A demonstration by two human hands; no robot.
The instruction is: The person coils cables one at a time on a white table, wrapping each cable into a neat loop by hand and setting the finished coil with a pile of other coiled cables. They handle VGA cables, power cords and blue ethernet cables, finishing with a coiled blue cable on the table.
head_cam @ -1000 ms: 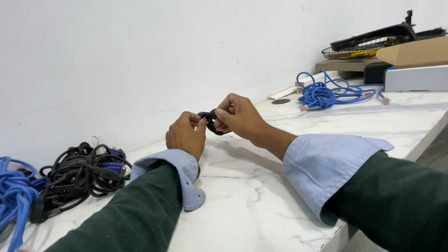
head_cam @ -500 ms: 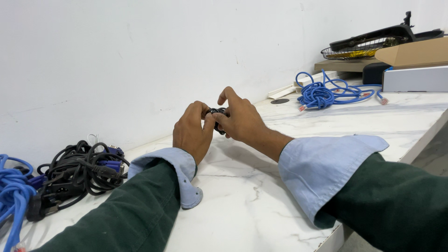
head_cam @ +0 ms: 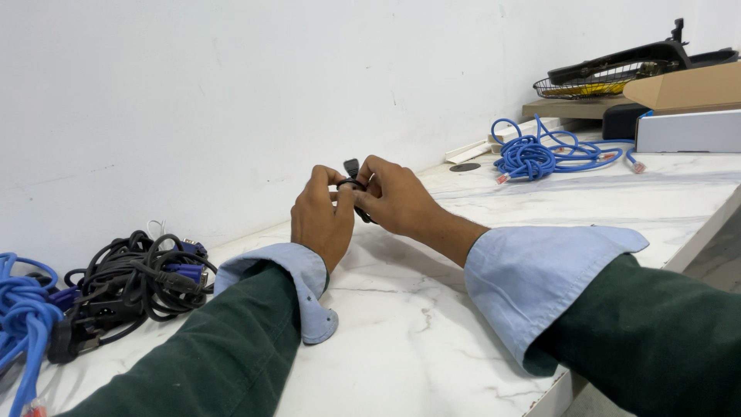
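Fingers (head_cam: 340,188) of both our hands pinch one small black coiled cable (head_cam: 353,185), held up off the white marble-patterned counter (head_cam: 432,324) in front of the plain white wall (head_cam: 231,93). Our left hand (head_cam: 323,220) closes narrow round the near side of the bundle; our right hand (head_cam: 394,199) grips the far side, thumb and forefinger tight on it. A black plug end sticks up above the knuckles (only its tip shows).

Handling, as we judge it: light, soft and springy, likely to uncoil if the pinch slackens. The rubbery jacket should grip well. Best taken across the gathered loops, not by the plug, which would let the rest dangle.

Round about: a tangled heap of black cords with purple connectors (head_cam: 131,282) lies well to the left on the counter, with a bright blue cable bundle (head_cam: 23,324) at the left edge. Another coil of blue network cable (head_cam: 540,154) sits far right near the wall, beside a white rectangular box (head_cam: 687,131), a brown cardboard box (head_cam: 687,86) and a black wire basket (head_cam: 602,77).

Against half a second ago: the hands sit closer together, the right forefinger no longer lifted, and the plug tip now stands clear above them. Compared with a second ago, less of the open loop shows between the hands.
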